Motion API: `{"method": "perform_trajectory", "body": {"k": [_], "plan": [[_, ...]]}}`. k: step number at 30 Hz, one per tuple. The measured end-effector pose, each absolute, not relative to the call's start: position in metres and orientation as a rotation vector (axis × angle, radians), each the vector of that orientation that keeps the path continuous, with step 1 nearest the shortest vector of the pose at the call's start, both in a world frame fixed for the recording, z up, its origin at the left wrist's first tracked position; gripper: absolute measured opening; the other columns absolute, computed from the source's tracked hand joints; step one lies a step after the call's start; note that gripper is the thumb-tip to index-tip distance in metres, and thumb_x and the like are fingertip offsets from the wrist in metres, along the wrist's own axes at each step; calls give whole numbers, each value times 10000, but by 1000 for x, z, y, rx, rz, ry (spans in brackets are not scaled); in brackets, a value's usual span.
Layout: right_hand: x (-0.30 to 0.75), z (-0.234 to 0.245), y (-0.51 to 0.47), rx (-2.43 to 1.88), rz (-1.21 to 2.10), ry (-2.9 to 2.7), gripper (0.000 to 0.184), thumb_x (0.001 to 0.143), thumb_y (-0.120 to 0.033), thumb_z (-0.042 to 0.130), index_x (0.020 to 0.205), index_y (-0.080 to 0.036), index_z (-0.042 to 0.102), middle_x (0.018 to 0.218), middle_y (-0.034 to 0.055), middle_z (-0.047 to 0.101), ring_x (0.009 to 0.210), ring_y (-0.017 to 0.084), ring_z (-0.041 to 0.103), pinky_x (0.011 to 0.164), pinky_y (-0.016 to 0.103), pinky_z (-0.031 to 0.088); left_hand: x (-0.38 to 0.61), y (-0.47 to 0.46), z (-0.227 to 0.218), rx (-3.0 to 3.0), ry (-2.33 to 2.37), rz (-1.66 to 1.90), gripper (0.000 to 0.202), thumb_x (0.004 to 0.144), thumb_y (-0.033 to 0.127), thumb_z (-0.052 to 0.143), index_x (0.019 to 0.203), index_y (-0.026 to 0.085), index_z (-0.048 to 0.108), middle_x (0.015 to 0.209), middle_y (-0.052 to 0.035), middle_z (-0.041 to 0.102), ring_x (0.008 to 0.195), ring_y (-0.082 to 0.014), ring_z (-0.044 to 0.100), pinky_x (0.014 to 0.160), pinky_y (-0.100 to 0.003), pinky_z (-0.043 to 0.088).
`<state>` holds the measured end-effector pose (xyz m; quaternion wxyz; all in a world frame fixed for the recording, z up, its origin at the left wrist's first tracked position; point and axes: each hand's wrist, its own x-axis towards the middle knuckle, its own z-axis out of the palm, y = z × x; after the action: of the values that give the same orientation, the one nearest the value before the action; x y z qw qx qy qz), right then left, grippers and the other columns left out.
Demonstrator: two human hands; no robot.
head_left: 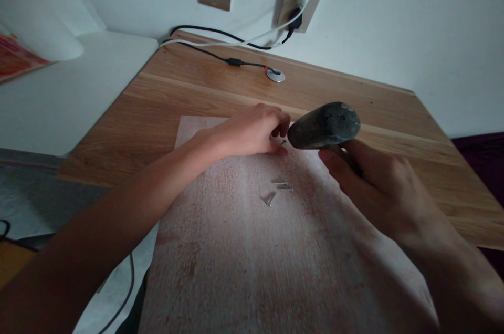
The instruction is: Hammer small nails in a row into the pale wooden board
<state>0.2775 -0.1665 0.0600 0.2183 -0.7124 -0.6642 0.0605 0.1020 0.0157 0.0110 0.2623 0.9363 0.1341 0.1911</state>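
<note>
In my right hand (378,181) is a mallet (325,125) with a thick, dark, scuffed head; my fingers wrap round its thin handle. The head hangs just to the right of my left hand (262,129), above the far part of a pale, worn wooden board (236,250). My left thumb and fingers are bent and apart, around a small nail (283,142) that looks upright on the board. Whether a finger touches that nail is hard to see. Closer to me, several loose nails (284,188) lie on the board, one (270,201) set apart from the others.
The board rests on a wooden desk (145,103). Black and white cables (235,62) run along its back edge to a wall socket (307,6). A round cable grommet (275,75) sits behind my left hand. At left stands a white surface (98,71).
</note>
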Motion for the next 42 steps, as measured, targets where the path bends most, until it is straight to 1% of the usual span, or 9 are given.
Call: {"method": "perform_trajectory", "body": {"k": [4, 8, 14, 22, 26, 30, 35, 40, 42], "plan": [[278, 60, -165, -1967, 239, -1851, 324, 981, -503, 551, 817, -230, 610, 579, -12, 558, 479, 138, 508, 503, 254, 294, 102, 14, 12, 2506, 374, 502, 81, 841, 195, 838, 890, 158, 784, 853, -53, 784, 733, -172, 684, 708, -292, 460], [282, 62, -169, -2036, 211, -1793, 307, 961, -488, 557, 782, -241, 582, 513, -28, 497, 427, 135, 485, 474, 253, 286, 103, 13, 14, 2538, 395, 495, 17, 877, 152, 799, 892, 146, 804, 857, -73, 797, 766, -185, 711, 727, -299, 473], [286, 56, -174, -2033, 250, -1807, 328, 978, -508, 568, 803, -234, 615, 548, -8, 569, 454, 154, 564, 477, 252, 308, 102, 11, 16, 2524, 406, 499, 60, 904, 178, 783, 865, 152, 821, 806, -77, 795, 761, -194, 727, 752, -308, 502], [286, 57, -173, -2032, 194, -1780, 331, 964, -515, 561, 785, -238, 595, 545, -8, 537, 452, 149, 523, 485, 251, 317, 105, 11, 15, 2523, 374, 530, 74, 888, 155, 779, 830, 163, 824, 768, -65, 784, 755, -193, 726, 761, -314, 499], [286, 58, -173, -2053, 193, -1778, 320, 965, -502, 561, 784, -240, 587, 528, -19, 510, 436, 137, 492, 475, 247, 306, 106, 11, 15, 2532, 357, 529, 92, 883, 127, 758, 828, 161, 823, 785, -70, 794, 757, -192, 732, 763, -312, 499], [286, 58, -172, -2023, 203, -1815, 327, 988, -494, 561, 787, -237, 581, 543, -23, 524, 456, 133, 521, 473, 234, 314, 105, 10, 16, 2539, 333, 510, 149, 891, 90, 701, 833, 158, 820, 837, -88, 815, 774, -197, 745, 748, -312, 491], [282, 62, -169, -1980, 155, -1862, 294, 999, -451, 559, 799, -237, 575, 533, -44, 482, 437, 115, 479, 459, 227, 294, 103, 10, 15, 2552, 278, 495, 201, 906, 61, 646, 879, 165, 816, 930, -99, 834, 857, -205, 762, 764, -308, 486], [279, 64, -166, -1992, 118, -1855, 327, 991, -482, 553, 771, -240, 556, 535, -41, 480, 439, 114, 469, 459, 224, 302, 102, 10, 14, 2558, 321, 471, 64, 860, 148, 762, 911, 154, 800, 876, -69, 802, 750, -181, 697, 690, -297, 442], [278, 64, -163, -1988, 172, -1865, 327, 983, -488, 542, 775, -237, 578, 530, -32, 494, 442, 124, 489, 460, 233, 285, 101, 9, 15, 2542, 323, 482, 108, 840, 173, 799, 945, 153, 796, 898, -64, 799, 764, -180, 692, 690, -291, 438]]}}
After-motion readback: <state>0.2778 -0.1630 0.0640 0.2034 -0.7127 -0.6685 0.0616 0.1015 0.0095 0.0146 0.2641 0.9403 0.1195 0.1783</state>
